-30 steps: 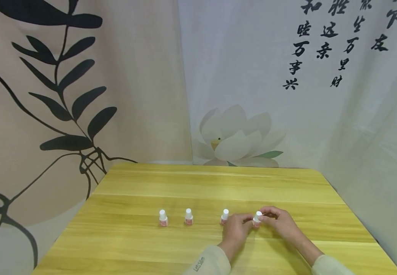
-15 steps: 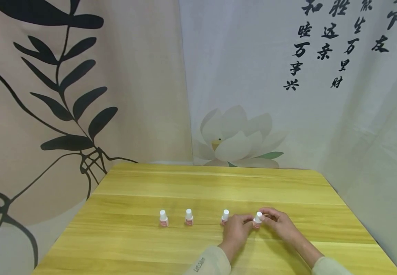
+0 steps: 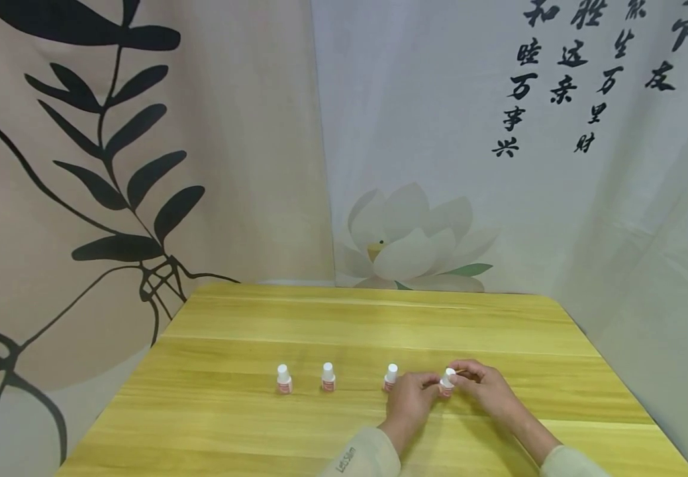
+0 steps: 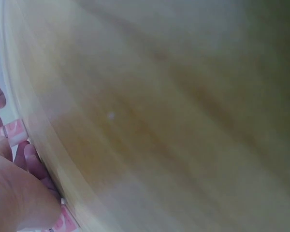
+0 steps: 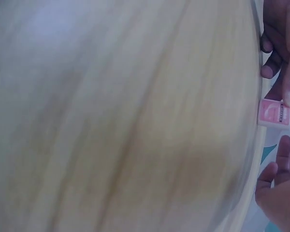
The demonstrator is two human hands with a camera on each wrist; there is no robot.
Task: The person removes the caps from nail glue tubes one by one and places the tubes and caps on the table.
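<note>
A small white bottle [image 3: 447, 384] with a pink label stands on the table at the right end of a row. My left hand [image 3: 408, 403] holds it by the lower body between thumb and fingers. At the white cap [image 3: 449, 373], the thumb and index finger of my right hand [image 3: 489, 389] pinch from the right. The right wrist view shows the bottle's pink label [image 5: 274, 112], with the cap cut off by the frame edge. Just left of my left hand stands a similar bottle [image 3: 391, 375], its lower part partly hidden by that hand.
Two more such bottles, one at the far left [image 3: 284, 380] and another [image 3: 328, 377] beside it, stand upright in the same row. The wooden table [image 3: 230, 424] reaches back to a printed curtain [image 3: 260, 165].
</note>
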